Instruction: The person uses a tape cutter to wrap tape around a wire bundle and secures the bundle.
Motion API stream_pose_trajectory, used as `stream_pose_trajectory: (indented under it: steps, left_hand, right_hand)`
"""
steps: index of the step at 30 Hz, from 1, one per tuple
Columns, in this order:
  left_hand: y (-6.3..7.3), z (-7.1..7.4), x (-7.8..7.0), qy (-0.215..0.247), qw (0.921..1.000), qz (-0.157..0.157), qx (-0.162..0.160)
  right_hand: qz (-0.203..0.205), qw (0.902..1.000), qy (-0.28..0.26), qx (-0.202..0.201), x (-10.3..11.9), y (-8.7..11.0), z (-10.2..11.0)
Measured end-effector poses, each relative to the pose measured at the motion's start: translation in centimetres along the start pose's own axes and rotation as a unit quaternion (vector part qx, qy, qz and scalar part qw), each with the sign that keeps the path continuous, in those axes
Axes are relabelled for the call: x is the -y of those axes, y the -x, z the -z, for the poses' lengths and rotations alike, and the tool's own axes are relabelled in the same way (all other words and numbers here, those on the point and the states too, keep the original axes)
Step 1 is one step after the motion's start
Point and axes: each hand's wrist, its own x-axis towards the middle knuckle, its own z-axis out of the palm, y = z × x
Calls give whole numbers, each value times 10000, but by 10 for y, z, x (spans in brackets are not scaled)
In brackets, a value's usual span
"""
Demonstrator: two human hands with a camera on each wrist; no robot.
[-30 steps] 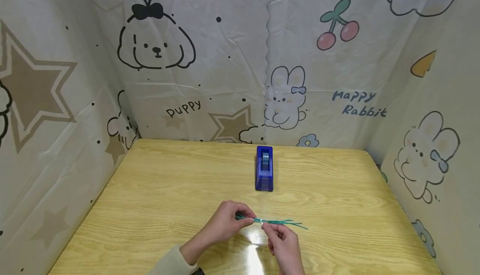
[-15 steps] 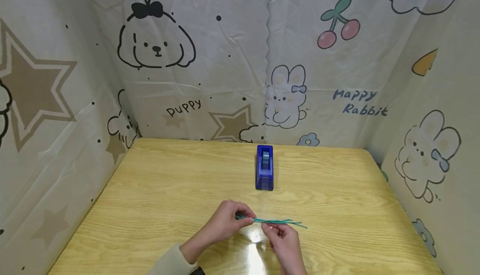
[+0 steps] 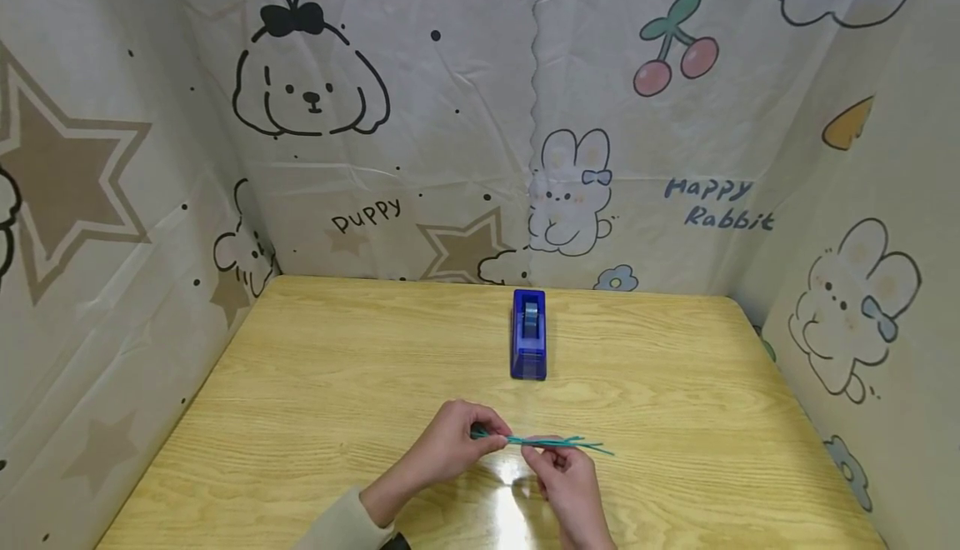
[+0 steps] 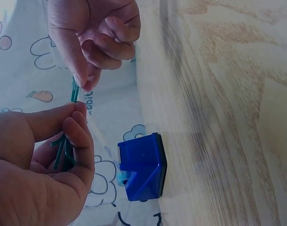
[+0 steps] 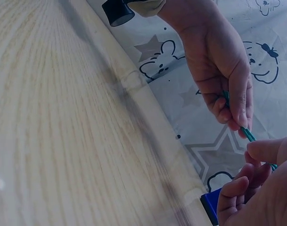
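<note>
A bundle of thin green wire-like strands is held level above the table, its loose ends fanning out to the right. My left hand pinches it near the left end between thumb and fingers. In the left wrist view, short bent ends of the strands poke out inside that hand's curled fingers. Just to the right, my right hand pinches the bundle between thumb and forefinger, its other fingers curled. Those fingertips hide the part of the bundle they hold. A small gap of green strand shows between the two hands.
A blue tape dispenser with a roll of tape stands on the wooden table beyond the hands. Printed cloth hangs along the back and both sides. A black band sits at the left wrist by the sleeve.
A small whitish, shiny piece seen at the right fingertips a second ago no longer shows. The right thumb and forefinger have shifted slightly on the strands; the left hand stays put.
</note>
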Motion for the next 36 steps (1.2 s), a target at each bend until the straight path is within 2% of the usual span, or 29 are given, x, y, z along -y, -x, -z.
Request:
stream_pose_trajectory:
  steps: [10,28,36]
  left_hand:
    - [1,0,1,-75,9999,-8,-109]
    - [1,-1,2,-9,9999,61,-122]
    - [1,-1,2,-107,9998,54,-146]
  right_hand:
    - [226,9994,-250,110,0,-1,-2]
    - [212,9988,-401,204,-2,-2,1]
    - [-159,9994,-306,52,-2,-1,2]
